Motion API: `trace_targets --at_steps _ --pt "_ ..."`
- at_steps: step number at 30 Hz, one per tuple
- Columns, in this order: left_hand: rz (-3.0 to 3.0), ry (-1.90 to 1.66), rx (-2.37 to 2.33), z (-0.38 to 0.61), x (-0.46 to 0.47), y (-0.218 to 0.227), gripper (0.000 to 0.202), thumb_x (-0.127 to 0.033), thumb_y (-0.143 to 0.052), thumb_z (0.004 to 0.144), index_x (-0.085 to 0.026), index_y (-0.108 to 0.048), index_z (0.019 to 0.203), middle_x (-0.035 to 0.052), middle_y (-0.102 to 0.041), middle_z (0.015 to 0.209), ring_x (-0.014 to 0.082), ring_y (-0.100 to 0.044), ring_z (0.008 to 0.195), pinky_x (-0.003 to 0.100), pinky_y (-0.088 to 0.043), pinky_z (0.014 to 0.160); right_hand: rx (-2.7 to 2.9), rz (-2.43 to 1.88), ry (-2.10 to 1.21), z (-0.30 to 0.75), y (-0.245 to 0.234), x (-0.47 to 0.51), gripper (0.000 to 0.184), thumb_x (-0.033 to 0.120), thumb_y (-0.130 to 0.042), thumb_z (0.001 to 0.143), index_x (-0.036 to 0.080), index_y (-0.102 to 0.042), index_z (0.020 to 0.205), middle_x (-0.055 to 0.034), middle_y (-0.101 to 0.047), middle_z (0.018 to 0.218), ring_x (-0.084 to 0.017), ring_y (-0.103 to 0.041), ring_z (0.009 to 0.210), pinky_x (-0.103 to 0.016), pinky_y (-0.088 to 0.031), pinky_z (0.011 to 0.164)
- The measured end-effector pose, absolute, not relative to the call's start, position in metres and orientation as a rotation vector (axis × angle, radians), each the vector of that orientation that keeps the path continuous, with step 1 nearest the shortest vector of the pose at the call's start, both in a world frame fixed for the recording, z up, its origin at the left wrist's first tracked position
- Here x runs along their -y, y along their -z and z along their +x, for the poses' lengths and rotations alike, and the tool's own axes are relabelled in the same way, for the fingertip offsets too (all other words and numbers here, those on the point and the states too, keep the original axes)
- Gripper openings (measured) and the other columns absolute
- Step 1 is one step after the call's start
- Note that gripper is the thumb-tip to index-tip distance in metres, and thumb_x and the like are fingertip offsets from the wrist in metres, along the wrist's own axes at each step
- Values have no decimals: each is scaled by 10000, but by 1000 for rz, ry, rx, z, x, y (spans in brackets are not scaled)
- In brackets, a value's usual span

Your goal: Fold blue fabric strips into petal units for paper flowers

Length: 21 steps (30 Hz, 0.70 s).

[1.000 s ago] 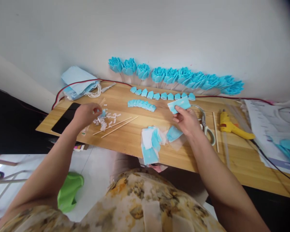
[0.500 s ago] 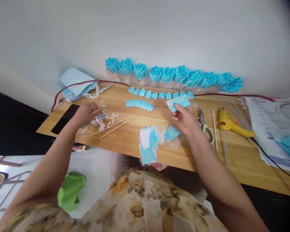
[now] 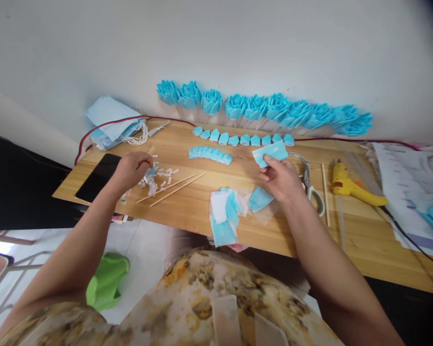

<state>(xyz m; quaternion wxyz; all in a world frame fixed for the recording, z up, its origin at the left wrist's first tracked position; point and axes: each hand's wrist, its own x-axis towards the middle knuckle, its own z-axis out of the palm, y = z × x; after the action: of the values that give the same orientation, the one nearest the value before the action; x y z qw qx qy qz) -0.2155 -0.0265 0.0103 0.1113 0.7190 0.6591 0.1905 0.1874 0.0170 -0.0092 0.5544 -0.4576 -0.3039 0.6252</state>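
Note:
My right hand [image 3: 280, 179] pinches a light blue rectangular piece of mask fabric [image 3: 270, 153] above the wooden table [image 3: 187, 206]. My left hand [image 3: 130, 169] is curled over a scatter of small white and blue scraps [image 3: 158, 176] at the left; its fingers are closed and what they hold is too small to make out. Two thin wooden sticks [image 3: 171, 186] lie between my hands. A pile of cut blue and white fabric pieces [image 3: 227, 211] sits at the near edge below my right hand.
Along the wall stand several blue fabric roses [image 3: 260, 108]. Two rows of folded blue petals [image 3: 243, 140] lie before them. Scissors [image 3: 310, 185], a yellow glue gun [image 3: 353, 187], a dark phone [image 3: 97, 177] and stacked masks [image 3: 111, 122] are also on the table.
Both hands stay nearly where they were; the left fingers have curled tighter over the scraps. The view has shifted slightly.

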Motion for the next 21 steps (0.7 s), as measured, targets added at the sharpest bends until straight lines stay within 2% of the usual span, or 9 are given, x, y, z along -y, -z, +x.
trace_targets --at_steps 3,5,7,9,11,14,18,21 --pt "2160 -470 -1931 -218 29 -9 330 -297 -439 820 -195 -736 921 66 -755 889 224 -667 814 355 -499 846 728 -1110 -1465 187 9 -17 399 320 -941 484 201 -604 662 55 -585 606 -60 -491 528 -174 -312 387" --pt "2255 -429 -1905 -220 32 -9 397 -297 -466 851 -216 -722 1144 96 -754 1138 271 -678 1031 401 -485 953 740 -1124 -1456 187 9 -17 381 316 -924 502 206 -596 663 56 -581 612 -62 -489 526 -185 -310 388" --pt "2358 -396 -1909 -222 36 -9 476 -270 -497 855 -250 -647 1306 115 -624 1426 332 -568 1298 484 -415 1073 752 -1125 -1456 188 10 -17 371 314 -913 520 210 -590 669 58 -576 618 -63 -484 524 -191 -311 389" --pt "2420 -350 -1948 -219 41 -12 508 -268 -525 860 -266 -601 1362 123 -484 1567 373 -449 1421 540 -355 1118 756 -1123 -1458 188 10 -17 368 315 -911 532 210 -588 673 58 -571 619 -64 -484 528 -192 -316 393" --pt "2452 -303 -1977 -211 47 -16 455 -304 -538 882 -253 -624 1326 134 -473 1569 388 -441 1417 546 -354 1105 756 -1122 -1460 189 11 -17 367 318 -916 537 208 -591 669 55 -568 614 -66 -489 537 -188 -322 397" --pt "2518 -266 -1969 -187 56 -20 350 -365 -519 929 -217 -703 1188 146 -567 1462 377 -508 1329 517 -380 1052 745 -1109 -1470 188 11 -17 373 319 -930 525 204 -601 659 53 -571 608 -63 -490 540 -175 -319 394" --pt "2610 -179 -1799 -152 61 -11 319 -434 -545 943 -217 -740 1070 131 -679 1225 323 -595 1134 468 -407 989 727 -1117 -1482 187 10 -17 388 325 -940 490 190 -612 649 46 -591 599 -57 -492 529 -163 -310 386" --pt "2635 -41 -1852 -136 57 2 285 -397 -553 935 -186 -745 941 145 -704 1056 320 -614 995 463 -419 900 720 -1130 -1489 186 8 -17 388 318 -932 478 188 -609 648 50 -591 588 -54 -486 517 -164 -311 388"
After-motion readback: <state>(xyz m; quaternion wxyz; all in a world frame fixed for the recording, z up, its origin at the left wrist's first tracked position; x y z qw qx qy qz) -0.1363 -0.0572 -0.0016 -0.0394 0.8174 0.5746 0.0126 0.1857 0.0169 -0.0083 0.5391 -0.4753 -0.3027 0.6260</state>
